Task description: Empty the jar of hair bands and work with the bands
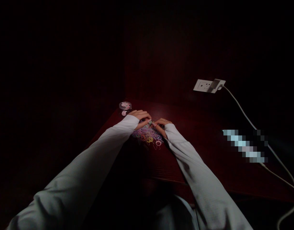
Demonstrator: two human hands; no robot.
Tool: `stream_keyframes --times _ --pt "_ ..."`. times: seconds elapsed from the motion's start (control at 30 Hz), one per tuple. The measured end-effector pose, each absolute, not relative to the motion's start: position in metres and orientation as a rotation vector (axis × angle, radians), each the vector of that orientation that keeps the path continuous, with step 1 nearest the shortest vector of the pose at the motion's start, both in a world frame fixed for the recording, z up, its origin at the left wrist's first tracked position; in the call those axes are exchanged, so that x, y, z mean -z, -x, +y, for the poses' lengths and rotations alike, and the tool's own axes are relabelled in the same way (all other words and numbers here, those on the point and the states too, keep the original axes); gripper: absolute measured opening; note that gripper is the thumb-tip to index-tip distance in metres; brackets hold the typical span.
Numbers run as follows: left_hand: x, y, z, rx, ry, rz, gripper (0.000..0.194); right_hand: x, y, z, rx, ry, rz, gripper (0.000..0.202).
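My left hand (pixel 140 117) and my right hand (pixel 162 125) meet over a pile of small coloured rings (pixel 149 136) on a dark red wooden table (pixel 204 150). The fingertips of both hands pinch something small and pale between them (pixel 150 122); it is too small to name. Both arms wear light long sleeves. The pile of pink, yellow and purple rings lies just below the hands, toward me.
A small round clear container (pixel 125 105) with pink bits stands at the table's far left corner. A white wall socket (pixel 205 85) with a charger plugged in sits at right; its white cable (pixel 247 119) runs down across the table. The room is very dark.
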State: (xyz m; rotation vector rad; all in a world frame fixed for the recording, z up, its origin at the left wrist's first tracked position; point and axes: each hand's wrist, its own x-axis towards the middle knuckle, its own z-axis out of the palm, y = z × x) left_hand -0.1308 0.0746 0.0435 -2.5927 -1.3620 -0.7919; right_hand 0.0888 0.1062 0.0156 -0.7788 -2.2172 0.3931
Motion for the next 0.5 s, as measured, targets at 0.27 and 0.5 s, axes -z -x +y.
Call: stream_keyframes --times 0.27,0.5 --pt "-0.0426 0.134 0.0802 0.695 2.674 -1.32 0.029 -0.0161 -0.0895 0.1068 -0.426 0.804 -2.239 0.035" --pt "-0.0403 0.1347 0.0819 0.687 2.693 -1.322 0.029 -0.0193 -0.0892 0.1028 -0.447 0.767 -2.224 0.037"
